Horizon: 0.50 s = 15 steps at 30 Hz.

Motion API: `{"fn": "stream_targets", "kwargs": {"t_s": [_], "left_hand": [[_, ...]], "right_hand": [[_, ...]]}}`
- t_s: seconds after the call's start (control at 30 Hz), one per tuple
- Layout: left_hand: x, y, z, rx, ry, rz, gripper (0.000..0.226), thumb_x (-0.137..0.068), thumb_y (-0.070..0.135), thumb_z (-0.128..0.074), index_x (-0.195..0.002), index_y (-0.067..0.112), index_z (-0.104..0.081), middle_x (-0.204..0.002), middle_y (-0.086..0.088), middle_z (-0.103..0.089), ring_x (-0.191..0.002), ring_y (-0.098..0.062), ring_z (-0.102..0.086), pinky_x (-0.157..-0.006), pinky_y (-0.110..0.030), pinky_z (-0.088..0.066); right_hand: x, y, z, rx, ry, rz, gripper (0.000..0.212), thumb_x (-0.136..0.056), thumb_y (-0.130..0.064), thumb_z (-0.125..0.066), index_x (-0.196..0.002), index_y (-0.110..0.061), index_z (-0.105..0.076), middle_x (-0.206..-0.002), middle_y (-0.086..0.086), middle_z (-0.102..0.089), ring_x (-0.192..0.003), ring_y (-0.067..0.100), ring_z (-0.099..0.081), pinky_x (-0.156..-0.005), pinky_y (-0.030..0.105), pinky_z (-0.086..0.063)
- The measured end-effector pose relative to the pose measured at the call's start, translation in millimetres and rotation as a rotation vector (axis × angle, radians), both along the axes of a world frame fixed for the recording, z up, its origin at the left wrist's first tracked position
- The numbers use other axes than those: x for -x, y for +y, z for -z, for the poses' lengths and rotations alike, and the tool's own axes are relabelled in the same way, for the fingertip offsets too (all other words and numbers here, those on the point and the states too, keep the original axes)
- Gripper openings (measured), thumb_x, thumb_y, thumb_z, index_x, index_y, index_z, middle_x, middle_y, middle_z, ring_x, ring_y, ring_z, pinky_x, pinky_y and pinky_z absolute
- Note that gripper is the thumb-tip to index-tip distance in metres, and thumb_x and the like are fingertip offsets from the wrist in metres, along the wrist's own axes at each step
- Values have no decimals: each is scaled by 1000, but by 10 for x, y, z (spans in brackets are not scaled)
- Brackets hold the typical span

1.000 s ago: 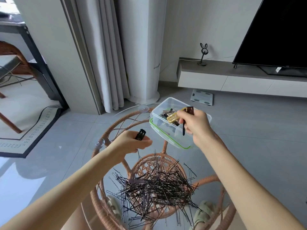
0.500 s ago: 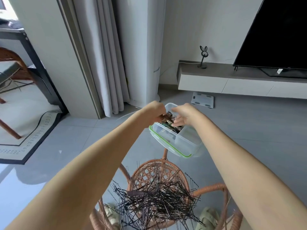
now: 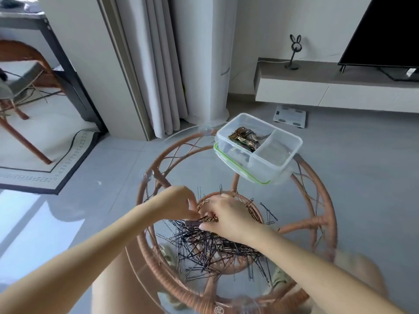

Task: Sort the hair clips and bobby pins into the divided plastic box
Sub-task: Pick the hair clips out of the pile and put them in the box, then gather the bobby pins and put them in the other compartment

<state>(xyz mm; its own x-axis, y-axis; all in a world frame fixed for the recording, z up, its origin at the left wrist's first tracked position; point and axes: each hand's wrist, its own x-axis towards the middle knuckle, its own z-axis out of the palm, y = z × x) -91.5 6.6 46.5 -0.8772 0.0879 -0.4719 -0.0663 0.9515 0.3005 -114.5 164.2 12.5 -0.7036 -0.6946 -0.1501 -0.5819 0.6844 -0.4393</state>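
Both hands back from divided plastic box [image 3: 267,164], now down on bobby pins [image 3: 215,248] heaped on glass bench [image 3: 294,196]. Gold clips carried a second ago gone from hands. Hair clips [image 3: 243,138] lie in box's left compartment, beyond and right of right hand [image 3: 229,217]; other compartment looks bare. Left hand [image 3: 179,203] close beside right, fingers of both curled into heap's far edge. Dark clip [image 3: 192,223] just at fingertips; gripped or only touched, cannot tell. Drop-off judged done, next pick starting. Pins largely unsorted.
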Motion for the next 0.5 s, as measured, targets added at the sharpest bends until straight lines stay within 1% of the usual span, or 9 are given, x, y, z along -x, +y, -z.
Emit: {"fn": "stream_targets", "kwargs": {"t_s": [0.03,0.07,0.13,0.23,0.3,0.33,0.37,0.43,0.5], "left_hand": [[-92,3,73,-5,3,0,30,-81,35,-67,-104,17,-70,-104,2,-70,-95,-15,-65,-88,-28,-52],[-154,11,139,-11,21,-11,29,-81,33,-67,-105,17,-69,-104,1,-70,-94,-15,-65,-87,-27,-53],[-228,33,224,-27,94,-34,27,-81,30,-67,-104,15,-68,-104,0,-71,-91,-16,-66,-83,-26,-53],[-255,66,247,-38,171,-12,25,-82,28,-68,-102,13,-67,-102,-2,-70,-92,-19,-65,-81,-26,-51],[-252,108,180,-60,229,8,21,-82,24,-68,-99,13,-66,-100,-3,-69,-90,-19,-63,-79,-26,-48],[-239,131,119,-82,263,10,19,-81,23,-68,-97,12,-66,-99,-3,-70,-87,-19,-62,-77,-26,-48],[-220,157,50,-111,304,10,17,-81,22,-69,-95,12,-67,-96,-3,-70,-84,-18,-62,-76,-27,-48],[-174,189,-106,-178,380,-4,17,-78,24,-71,-90,11,-68,-89,-2,-72,-78,-17,-63,-75,-27,-51],[-116,201,-251,-250,443,-31,17,-75,26,-75,-86,13,-70,-80,3,-70,-71,-13,-62,-71,-21,-51]], "right_hand": [[-66,-52,58,-37,69,-28,31,-82,-41,-64,-109,-25,-66,-106,-2,-65,-105,19,-54,-94,35,-39],[-111,-88,93,-53,119,-35,32,-83,-38,-63,-111,-22,-65,-109,0,-64,-108,21,-52,-94,35,-38],[-145,-111,118,-71,158,-8,30,-85,-32,-63,-111,-16,-64,-112,3,-63,-109,23,-53,-95,36,-39],[-144,-88,90,-66,103,8,23,-85,-26,-63,-106,-15,-65,-111,4,-63,-109,23,-52,-94,36,-39],[-122,-41,24,-10,92,33,18,-83,-26,-66,-98,-17,-66,-107,3,-63,-106,23,-53,-94,37,-42],[-93,-15,-13,46,80,58,16,-81,-27,-68,-94,-17,-66,-103,3,-64,-102,22,-56,-91,37,-44],[-66,22,-61,112,40,94,15,-79,-27,-70,-89,-17,-66,-97,1,-64,-97,21,-58,-87,36,-46],[6,104,-159,254,-118,156,13,-77,-25,-73,-84,-20,-63,-83,-7,-62,-84,13,-60,-76,30,-46],[48,174,-266,382,-274,161,14,-77,-21,-73,-81,-27,-61,-74,-11,-61,-72,5,-57,-68,23,-42]]}}
